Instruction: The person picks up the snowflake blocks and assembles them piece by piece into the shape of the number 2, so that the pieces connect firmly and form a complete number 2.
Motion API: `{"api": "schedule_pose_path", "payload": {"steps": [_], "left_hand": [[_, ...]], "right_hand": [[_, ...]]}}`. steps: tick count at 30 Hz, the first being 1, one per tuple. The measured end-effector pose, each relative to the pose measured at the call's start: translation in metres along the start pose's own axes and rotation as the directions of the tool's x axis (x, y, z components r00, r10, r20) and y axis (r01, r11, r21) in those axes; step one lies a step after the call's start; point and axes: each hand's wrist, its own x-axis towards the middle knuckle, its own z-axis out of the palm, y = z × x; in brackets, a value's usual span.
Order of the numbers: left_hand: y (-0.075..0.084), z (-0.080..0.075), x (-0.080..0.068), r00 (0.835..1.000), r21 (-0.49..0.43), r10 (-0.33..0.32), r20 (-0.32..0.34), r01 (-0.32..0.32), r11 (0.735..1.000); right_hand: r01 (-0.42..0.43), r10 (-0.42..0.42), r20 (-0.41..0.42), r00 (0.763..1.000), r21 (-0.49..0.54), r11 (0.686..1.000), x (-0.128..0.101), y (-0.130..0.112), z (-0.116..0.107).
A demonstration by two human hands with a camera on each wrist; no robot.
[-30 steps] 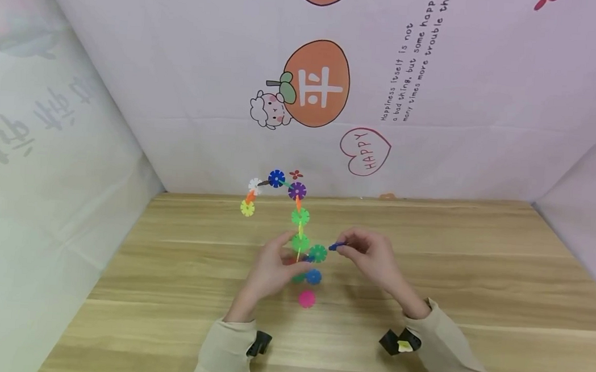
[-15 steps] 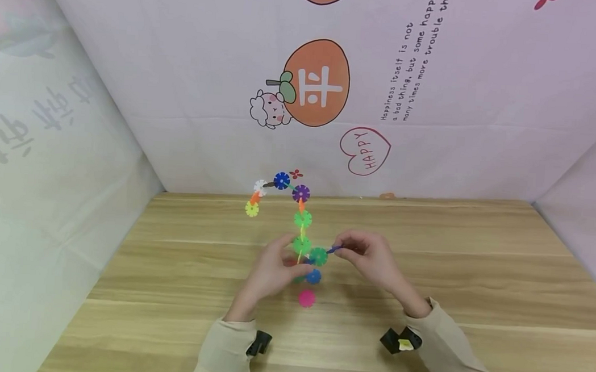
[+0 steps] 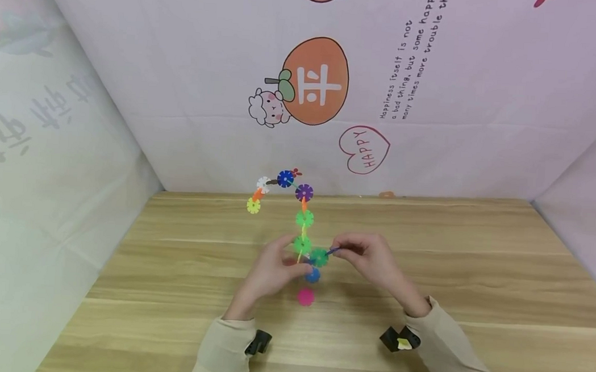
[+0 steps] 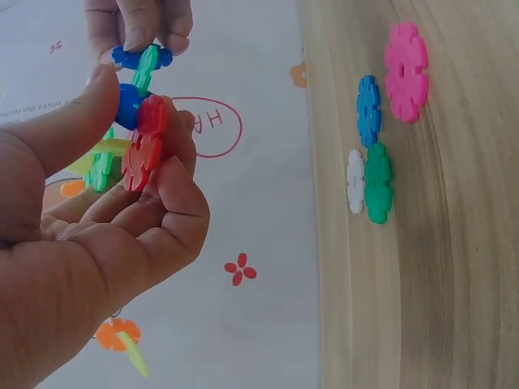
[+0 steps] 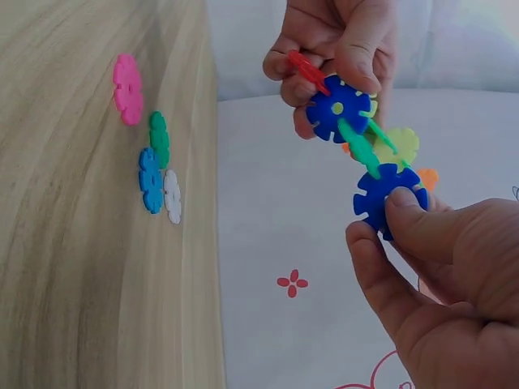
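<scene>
Head view: wooden table (image 3: 476,288), cartoon-print backdrop (image 3: 436,103).

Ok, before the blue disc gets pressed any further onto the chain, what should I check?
1. Right hand pinches the blue disc: ok.
2. Left hand grips the chain's lower end at the red disc: ok.
3. Blue disc meets the green disc edge-on: ok.
4. Slots fully seated: cannot tell.
5. Upper chain hangs free above the table: ok.
6. Spare pink disc lies on the table: ok.
</scene>
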Motion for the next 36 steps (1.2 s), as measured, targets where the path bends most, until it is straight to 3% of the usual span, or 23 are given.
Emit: {"api": "schedule_pose_path", "payload": {"steps": [9, 13, 21, 36], "left_hand": [[-0.0001, -0.0001, 0.0008, 1.000, -0.031, 0.009, -0.004, -0.010, 0.999], [-0.0008, -0.0013, 0.0011, 1.000, -0.028, 0.023, -0.007, -0.023, 0.999], [0.0008, -0.0029, 0.0014, 1.000, -0.146, 0.001, -0.017, -0.004, 0.989], [-0.0015, 0.0001, 0.0027, 0.998, -0.156, -0.039, -0.047, 0.031, 0.987]], "right_hand": [[0.175, -0.178, -0.051, 0.983, -0.058, 0.983, 0.0010, 0.0007, 0.0055], [0.174, -0.176, -0.060, 0.983, -0.032, 0.984, 0.0014, 0.0012, 0.0058], [0.156, -0.157, -0.092, 0.983, -0.025, 0.987, 0.0027, 0.0017, 0.0036], [0.180, -0.182, -0.118, 0.976, -0.028, 0.983, 0.0002, 0.0016, 0.0046]]}}
